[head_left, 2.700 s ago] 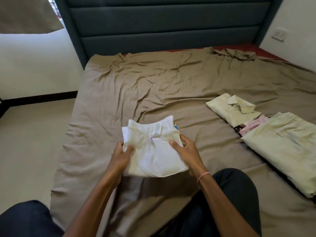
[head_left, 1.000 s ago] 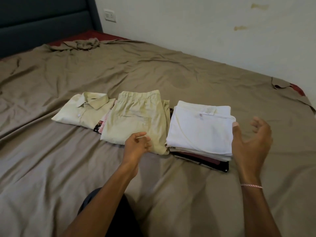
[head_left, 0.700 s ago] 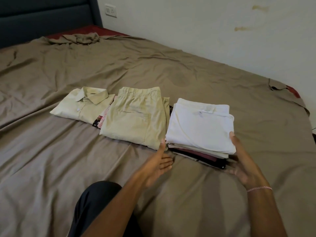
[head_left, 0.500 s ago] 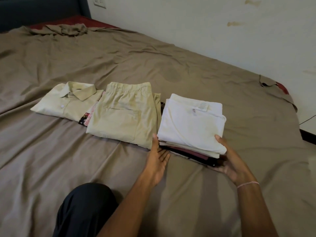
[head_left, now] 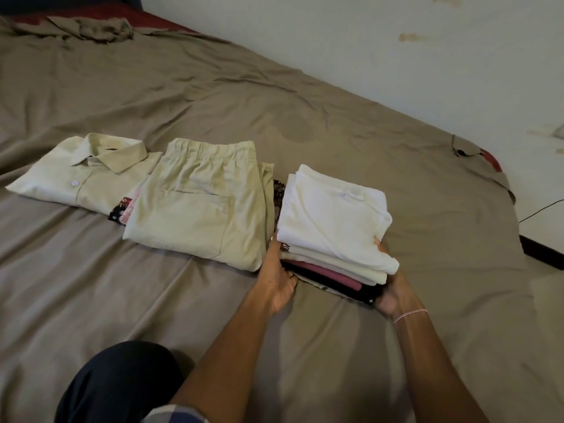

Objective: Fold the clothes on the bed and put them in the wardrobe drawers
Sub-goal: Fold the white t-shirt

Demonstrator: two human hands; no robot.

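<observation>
A stack of folded clothes [head_left: 331,218] lies on the brown bed sheet [head_left: 137,294], with a white garment on top and cream, pink and black layers below. My left hand [head_left: 276,279] grips the stack's near left corner, fingers tucked under and thumb up its side. My right hand [head_left: 393,291] holds the near right corner, with its thumb on the white garment and its fingers hidden underneath. Left of the stack lie folded beige trousers [head_left: 198,203] and a folded pale collared shirt [head_left: 82,175].
A patterned pink and black garment [head_left: 123,209] peeks out between shirt and trousers. The white wall [head_left: 366,41] runs along the bed's far side. The bed's corner [head_left: 482,160] and a thin cable [head_left: 540,210] are at right. My dark-trousered knee [head_left: 119,383] rests on the bed.
I set the folded white garment on top of the stack. Both hands then dropped to the stack's near corners and slid under it; the view moved closer.
</observation>
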